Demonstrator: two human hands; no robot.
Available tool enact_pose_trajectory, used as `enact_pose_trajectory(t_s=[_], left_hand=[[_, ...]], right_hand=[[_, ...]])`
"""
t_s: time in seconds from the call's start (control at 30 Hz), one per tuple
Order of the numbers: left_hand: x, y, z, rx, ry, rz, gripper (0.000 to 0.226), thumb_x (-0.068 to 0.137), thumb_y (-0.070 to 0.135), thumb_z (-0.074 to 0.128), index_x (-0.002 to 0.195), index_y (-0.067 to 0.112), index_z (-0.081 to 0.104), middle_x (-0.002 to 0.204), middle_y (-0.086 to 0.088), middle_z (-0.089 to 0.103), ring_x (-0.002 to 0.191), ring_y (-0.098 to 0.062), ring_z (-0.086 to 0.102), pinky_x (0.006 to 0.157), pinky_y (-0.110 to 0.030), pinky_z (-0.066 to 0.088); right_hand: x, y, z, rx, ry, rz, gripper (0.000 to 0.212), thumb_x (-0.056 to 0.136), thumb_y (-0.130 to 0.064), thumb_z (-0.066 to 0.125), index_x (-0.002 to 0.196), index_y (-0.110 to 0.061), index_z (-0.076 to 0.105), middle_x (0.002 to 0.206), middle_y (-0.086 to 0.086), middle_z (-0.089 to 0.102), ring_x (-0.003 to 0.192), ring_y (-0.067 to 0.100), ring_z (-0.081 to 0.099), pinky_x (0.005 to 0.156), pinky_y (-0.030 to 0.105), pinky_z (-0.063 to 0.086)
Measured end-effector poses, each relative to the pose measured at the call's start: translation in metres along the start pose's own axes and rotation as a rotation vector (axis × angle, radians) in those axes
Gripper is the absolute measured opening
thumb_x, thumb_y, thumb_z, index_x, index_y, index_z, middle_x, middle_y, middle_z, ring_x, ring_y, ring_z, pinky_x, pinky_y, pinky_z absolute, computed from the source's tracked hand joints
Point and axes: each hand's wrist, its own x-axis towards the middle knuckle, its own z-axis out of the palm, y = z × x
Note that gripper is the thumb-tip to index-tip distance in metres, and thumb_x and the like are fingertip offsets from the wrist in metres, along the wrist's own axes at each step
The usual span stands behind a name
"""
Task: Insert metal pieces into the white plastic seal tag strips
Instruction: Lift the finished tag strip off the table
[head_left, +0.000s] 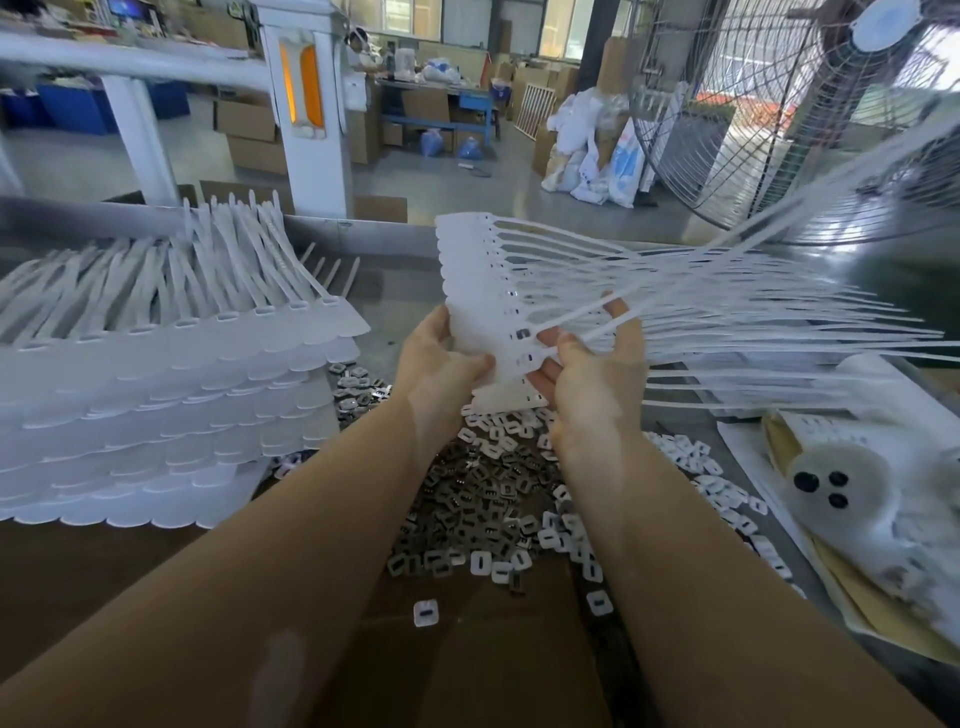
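**Both hands held a strip of seal tags above the metal pieces**

Nearest the person, a lone white square plastic cap (426, 612) lay on the brown bench (78, 582). Just beyond it spread a heap of small dark metal pieces with slotted centres (483, 488), mixed with more white caps along its right edge. Above that heap the left hand (441, 364) gripped the flat tag end of a joined white plastic seal tag strip (478, 291), thumb curled over its lower edge. The right hand (592, 374) pinched the same strip beside its row of slots, fingers curled behind it; the thin tails fanned away to the right. To the left stood a tall stack of white tag strips (156, 395). At the right lay a round white plastic part with three black dots (826, 483). Farther off rose a large wire-guarded fan (779, 119).
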Motion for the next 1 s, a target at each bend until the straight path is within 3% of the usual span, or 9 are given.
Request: enact_pose_trajectory(t_s=[0.13,0.23,0.33,0.43,0.5,0.57,0.7,0.83,1.0], left_hand=[[0.0,0.003,0.004,-0.107,0.038,0.047,0.077,0.079,-0.014,0.059,0.145,0.015,0.03,0.133,0.004,0.05,0.102,-0.015,0.062,0.09,-0.032,0.051],[0.002,0.005,0.006,-0.169,0.024,0.078,0.076,0.08,-0.014,0.059,0.144,0.017,0.032,0.099,0.021,0.066,0.101,-0.019,0.064,0.094,-0.04,0.05],[0.0,0.006,0.009,-0.208,0.001,0.088,0.074,0.082,-0.014,0.057,0.143,0.019,0.032,0.073,0.027,0.067,0.092,-0.017,0.066,0.085,-0.033,0.054],[-0.004,0.007,0.01,-0.251,-0.01,0.1,0.073,0.082,-0.017,0.054,0.143,0.017,0.033,0.104,0.017,0.062,0.099,-0.021,0.063,0.091,-0.035,0.051],[-0.005,0.008,0.01,-0.279,-0.005,0.114,0.074,0.081,-0.018,0.053,0.143,0.017,0.032,0.121,0.007,0.057,0.104,-0.025,0.062,0.096,-0.038,0.047],[-0.005,0.011,0.01,-0.317,0.007,0.137,0.075,0.081,-0.019,0.053,0.143,0.017,0.031,0.123,0.006,0.056,0.105,-0.022,0.061,0.098,-0.039,0.047],[-0.002,0.018,0.008,-0.367,0.019,0.213,0.073,0.081,-0.02,0.052,0.141,0.017,0.035,0.113,0.014,0.061,0.102,-0.012,0.064,0.098,-0.036,0.047],[-0.003,0.02,0.006,-0.329,-0.019,0.26,0.068,0.082,-0.019,0.049,0.137,0.02,0.037,0.085,0.024,0.07,0.085,0.0,0.067,0.072,-0.017,0.052],[-0.003,0.022,0.009,-0.306,0.02,0.186,0.073,0.081,-0.019,0.052,0.143,0.013,0.033,0.118,0.011,0.063,0.1,-0.011,0.064,0.092,-0.028,0.049]], right_hand=[[-0.001,-0.009,0.002,-0.052,-0.06,-0.124,0.046,0.096,-0.002,0.045,0.127,-0.035,0.043,0.078,0.001,0.069,0.08,0.025,0.067,0.069,0.031,0.057],[-0.002,-0.015,0.002,-0.069,-0.086,-0.192,0.046,0.096,-0.003,0.044,0.13,-0.033,0.042,0.076,-0.001,0.068,0.072,0.02,0.064,0.067,0.028,0.057],[-0.005,-0.019,0.003,-0.075,-0.082,-0.208,0.047,0.096,-0.005,0.044,0.133,-0.034,0.04,0.078,-0.002,0.068,0.074,0.028,0.067,0.067,0.027,0.057],[-0.008,-0.02,0.002,-0.094,-0.095,-0.238,0.047,0.097,-0.005,0.044,0.134,-0.033,0.039,0.079,-0.001,0.068,0.079,0.035,0.065,0.072,0.035,0.057],[-0.01,-0.02,0.002,-0.119,-0.106,-0.275,0.047,0.097,-0.005,0.044,0.135,-0.032,0.039,0.076,-0.005,0.067,0.062,0.022,0.063,0.069,0.035,0.056],[-0.01,-0.022,0.003,-0.129,-0.11,-0.304,0.046,0.096,-0.005,0.045,0.133,-0.033,0.041,0.076,-0.006,0.068,0.061,0.01,0.061,0.063,0.029,0.057],[-0.013,-0.03,0.011,-0.075,-0.124,-0.331,0.042,0.096,-0.004,0.045,0.122,-0.037,0.043,0.082,0.002,0.069,0.066,0.017,0.062,0.066,0.029,0.054],[-0.016,-0.034,0.015,-0.037,-0.117,-0.326,0.041,0.095,-0.004,0.046,0.125,-0.032,0.044,0.083,0.003,0.07,0.083,0.02,0.069,0.069,0.03,0.056],[-0.014,-0.03,0.013,-0.017,-0.085,-0.273,0.042,0.096,-0.005,0.046,0.128,-0.032,0.042,0.083,0.004,0.07,0.084,0.024,0.069,0.074,0.036,0.057]])
